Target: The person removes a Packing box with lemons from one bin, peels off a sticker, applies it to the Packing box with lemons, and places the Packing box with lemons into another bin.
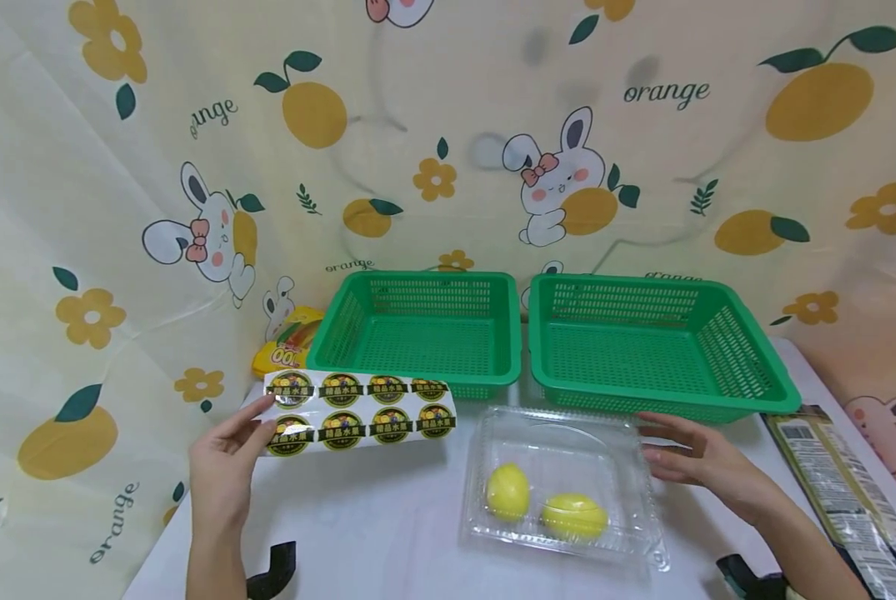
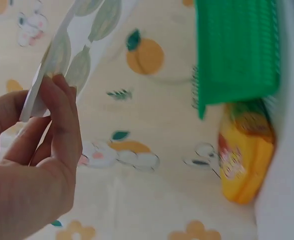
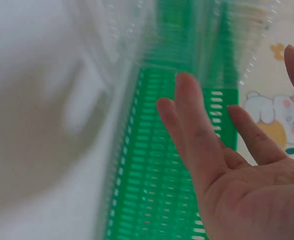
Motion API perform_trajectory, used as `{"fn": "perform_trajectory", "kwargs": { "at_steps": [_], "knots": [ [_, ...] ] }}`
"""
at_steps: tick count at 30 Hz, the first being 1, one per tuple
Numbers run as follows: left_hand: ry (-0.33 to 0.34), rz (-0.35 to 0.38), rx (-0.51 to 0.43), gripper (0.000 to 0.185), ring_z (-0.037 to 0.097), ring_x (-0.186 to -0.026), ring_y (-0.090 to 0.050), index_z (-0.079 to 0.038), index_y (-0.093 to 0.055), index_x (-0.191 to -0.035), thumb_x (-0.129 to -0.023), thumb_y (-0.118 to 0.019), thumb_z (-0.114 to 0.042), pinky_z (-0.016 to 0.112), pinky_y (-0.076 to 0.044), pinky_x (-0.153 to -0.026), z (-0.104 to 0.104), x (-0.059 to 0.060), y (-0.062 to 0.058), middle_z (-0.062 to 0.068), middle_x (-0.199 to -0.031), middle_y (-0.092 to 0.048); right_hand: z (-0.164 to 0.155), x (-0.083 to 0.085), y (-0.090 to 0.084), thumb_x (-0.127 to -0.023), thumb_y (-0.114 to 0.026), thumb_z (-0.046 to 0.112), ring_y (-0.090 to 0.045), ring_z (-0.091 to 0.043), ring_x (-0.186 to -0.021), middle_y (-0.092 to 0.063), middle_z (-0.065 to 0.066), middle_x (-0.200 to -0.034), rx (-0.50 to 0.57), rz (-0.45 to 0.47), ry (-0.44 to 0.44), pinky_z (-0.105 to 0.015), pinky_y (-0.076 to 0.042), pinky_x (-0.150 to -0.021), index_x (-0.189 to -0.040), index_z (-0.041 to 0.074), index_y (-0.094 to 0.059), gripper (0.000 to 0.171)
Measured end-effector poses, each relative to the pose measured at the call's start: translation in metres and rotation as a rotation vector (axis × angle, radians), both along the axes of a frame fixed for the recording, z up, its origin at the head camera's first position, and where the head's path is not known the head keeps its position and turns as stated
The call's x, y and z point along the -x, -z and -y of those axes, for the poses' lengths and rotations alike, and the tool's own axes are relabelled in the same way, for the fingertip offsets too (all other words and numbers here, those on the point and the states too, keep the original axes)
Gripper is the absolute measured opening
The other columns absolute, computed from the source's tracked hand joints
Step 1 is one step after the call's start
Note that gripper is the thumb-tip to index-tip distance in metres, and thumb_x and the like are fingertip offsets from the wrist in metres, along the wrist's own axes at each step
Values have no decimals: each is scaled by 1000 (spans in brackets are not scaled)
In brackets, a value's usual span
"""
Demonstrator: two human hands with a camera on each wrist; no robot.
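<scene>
The left hand is pinching the near left end of a sticker sheet between thumb and fingers, and the sheet is running its long axis out to the right from that grip, roughly level and raised just off the white counter. Two rows of round labels are facing up on it. To the right of the sheet's free end, and apart from it, a clear clamshell is sitting closed on the counter with two lemons inside, side by side, toward its near edge. The right hand is hovering at the clamshell's right edge with its fingers straight and slightly spread, palm turned inward, holding nothing; whether the fingertips are touching the plastic cannot be told, since the wrist view is blurred there. So the clamshell is lying between the two hands, much nearer the right one, while the stickers are on the left hand's side only. Behind both, two green baskets are standing side by side, almost touching, against the printed backdrop. A yellow packet is lying just left of the left basket, and a dark printed bag is lying along the counter's right edge.
</scene>
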State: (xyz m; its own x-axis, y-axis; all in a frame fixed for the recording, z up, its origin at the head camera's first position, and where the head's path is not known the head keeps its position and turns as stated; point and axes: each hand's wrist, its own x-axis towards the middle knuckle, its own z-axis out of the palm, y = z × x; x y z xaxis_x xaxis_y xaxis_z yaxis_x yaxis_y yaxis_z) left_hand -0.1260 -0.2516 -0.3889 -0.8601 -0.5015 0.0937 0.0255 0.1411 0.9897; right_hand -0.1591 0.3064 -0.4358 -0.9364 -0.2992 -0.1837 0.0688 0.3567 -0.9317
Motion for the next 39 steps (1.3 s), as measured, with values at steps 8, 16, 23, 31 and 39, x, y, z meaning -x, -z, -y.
{"fn": "perform_trajectory", "kwargs": {
  "at_steps": [8,16,23,31,39],
  "knots": [
    [51,-158,-76,30,23,-96,-52,5,-68,-121,-92,-65,7,14,-54,-78,-39,-6,-11,2,-114,-68,-6,-7,-14,-99,-62,12,-58,4,-111,-60,-3,-134,-24,-201,51,-20,-53,-83,-145,-6,-40,54],
    [153,-251,-102,30,21,-100,-61,8,-67,-121,-91,-65,9,19,-52,-90,-71,1,-3,2,-114,-72,22,-18,-39,-99,-60,2,-59,0,-117,-63,10,-130,97,-363,103,-16,-52,-86,-143,2,-50,46],
    [156,-371,-61,28,19,-101,-64,9,-69,-117,-89,-67,11,21,-53,-91,-95,1,3,12,-116,-70,73,-24,-67,-98,-63,6,-65,-10,-112,-69,-5,-124,166,-441,159,-20,-53,-89,-130,-3,-61,33],
    [106,-432,13,28,16,-104,-66,12,-68,-116,-88,-67,12,22,-52,-91,-109,1,9,8,-116,-70,147,-18,-90,-93,-68,1,-70,-18,-102,-75,-8,-107,228,-546,-7,-28,-58,-84,-110,1,-75,19],
    [119,-485,-26,29,14,-105,-67,12,-68,-115,-87,-66,16,24,-52,-91,-114,3,13,7,-114,-69,214,9,-104,-93,-71,9,-72,-26,-97,-73,-15,-109,232,-464,-160,-29,-59,-79,-112,1,-75,22]
  ]
}}
